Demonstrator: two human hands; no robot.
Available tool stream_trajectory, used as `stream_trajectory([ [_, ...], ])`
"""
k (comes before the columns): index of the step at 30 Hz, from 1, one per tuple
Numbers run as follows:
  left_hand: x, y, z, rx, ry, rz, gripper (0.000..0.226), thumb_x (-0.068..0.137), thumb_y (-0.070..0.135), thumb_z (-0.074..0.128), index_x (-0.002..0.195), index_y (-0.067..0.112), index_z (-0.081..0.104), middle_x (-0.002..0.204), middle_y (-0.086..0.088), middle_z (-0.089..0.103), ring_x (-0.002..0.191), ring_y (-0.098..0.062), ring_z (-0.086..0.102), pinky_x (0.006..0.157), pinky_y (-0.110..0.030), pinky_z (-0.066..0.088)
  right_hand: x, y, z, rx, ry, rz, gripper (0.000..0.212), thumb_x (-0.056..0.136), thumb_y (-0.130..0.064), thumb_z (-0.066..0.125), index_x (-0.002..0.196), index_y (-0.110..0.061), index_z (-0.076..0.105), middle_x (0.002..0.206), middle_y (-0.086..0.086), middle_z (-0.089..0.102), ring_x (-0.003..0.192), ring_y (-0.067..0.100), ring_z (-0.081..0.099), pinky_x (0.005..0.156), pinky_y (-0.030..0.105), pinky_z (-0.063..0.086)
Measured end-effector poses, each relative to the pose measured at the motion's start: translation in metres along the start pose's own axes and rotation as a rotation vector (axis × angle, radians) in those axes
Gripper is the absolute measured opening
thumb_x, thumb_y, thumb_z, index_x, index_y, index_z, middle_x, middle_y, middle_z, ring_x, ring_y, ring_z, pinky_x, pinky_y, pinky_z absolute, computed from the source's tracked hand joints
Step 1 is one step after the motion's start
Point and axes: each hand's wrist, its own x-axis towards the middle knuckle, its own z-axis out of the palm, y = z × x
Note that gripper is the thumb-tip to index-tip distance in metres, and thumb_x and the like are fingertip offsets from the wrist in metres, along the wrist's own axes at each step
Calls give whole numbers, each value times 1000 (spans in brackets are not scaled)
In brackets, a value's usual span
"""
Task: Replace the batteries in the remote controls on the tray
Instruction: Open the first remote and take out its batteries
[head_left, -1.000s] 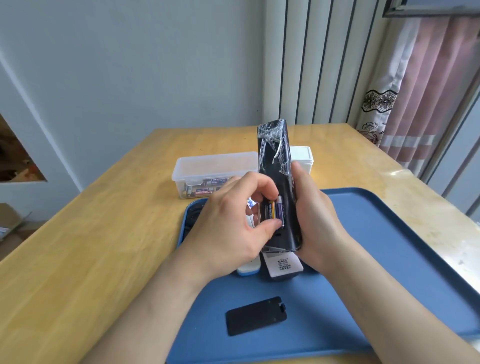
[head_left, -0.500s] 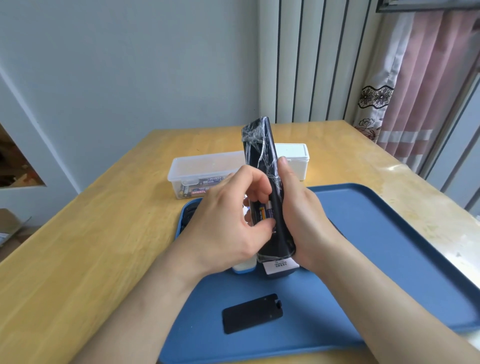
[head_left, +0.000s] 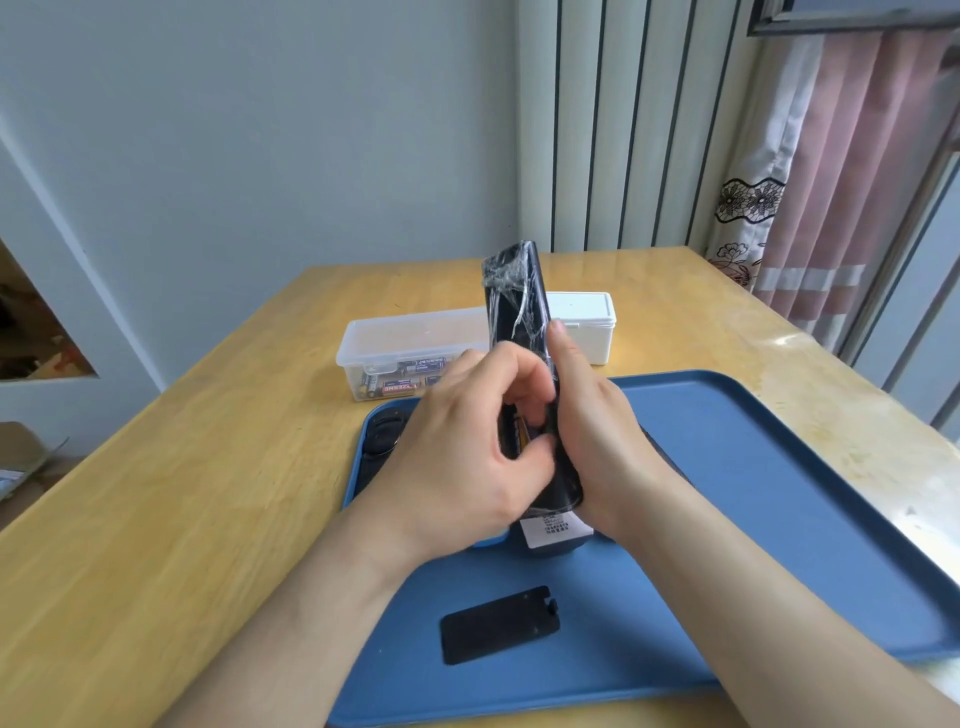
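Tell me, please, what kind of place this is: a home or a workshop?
Probably a room in a home: a wooden table, pink curtains at the right, and a cardboard box at the far left.

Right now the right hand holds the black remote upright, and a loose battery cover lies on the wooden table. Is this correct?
Not quite. In the head view the battery cover lies on the blue tray, not on the wooden table. The right hand does hold the black remote upright.
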Motion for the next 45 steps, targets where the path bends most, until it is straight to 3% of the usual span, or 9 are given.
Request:
stream_trajectory([
  [4,2,-4,3,-151,72,-72,36,71,12,71,98,26,52,94,10,61,74,-17,54,60,-26,46,2,-3,-4,130,0,47,46,96,-56,43,86,-19,68,80,2,69,87,26,68,76,39,54],
  [12,4,-8,1,-404,96,-150,38,65,4,76,93,29,66,77,9,62,73,-12,60,75,-27,53,3,0,-7,262,-38,43,46,98,-51,43,93,-12,67,65,3,66,60,20,66,54,28,51],
  [18,9,-15,-14,-821,202,-225,38,80,-5,48,100,19,70,78,0,59,65,-12,52,66,-22,50,3,-7,-11,319,-22,3,50,100,-48,42,113,-4,63,75,13,69,58,23,64,54,29,53],
  [21,6,-17,-16,-517,90,-248,40,77,1,39,91,20,71,69,2,47,51,-4,35,50,-12,35,2,-8,-11,298,-13,14,51,100,-48,42,111,-4,64,75,14,69,56,23,63,51,28,53],
  [27,-2,-1,-7,29,58,-1,22,72,12,74,89,15,59,63,30,51,47,-1,34,51,-7,27,0,-7,-12,124,-16,-15,51,98,-54,40,82,-15,69,63,2,67,57,18,64,55,28,50],
  [32,-3,-9,-6,151,-4,9,39,69,30,72,87,37,38,93,13,62,59,5,44,57,-17,30,1,-5,-4,12,49,-113,72,78,-71,42,131,-24,59,137,2,59,128,22,54,108,51,40],
  [37,-1,-8,-6,94,-19,-22,40,69,28,72,85,38,37,92,12,61,69,-1,49,63,-24,38,0,-5,0,-2,67,-128,83,74,-73,41,137,-22,52,145,1,52,138,23,44,113,52,32],
  [41,1,-7,-5,55,22,-24,36,68,22,72,82,32,40,85,8,60,70,-12,51,63,-31,46,2,-2,-1,-46,48,-119,51,96,-59,36,107,-19,64,103,-3,62,110,22,61,86,36,52],
  [45,0,-8,-6,1,39,-44,31,70,18,72,86,25,47,80,1,62,67,-25,54,62,-38,49,2,-3,-2,-58,37,-128,50,101,-52,33,103,-14,65,86,2,62,78,20,59,53,27,47],
])
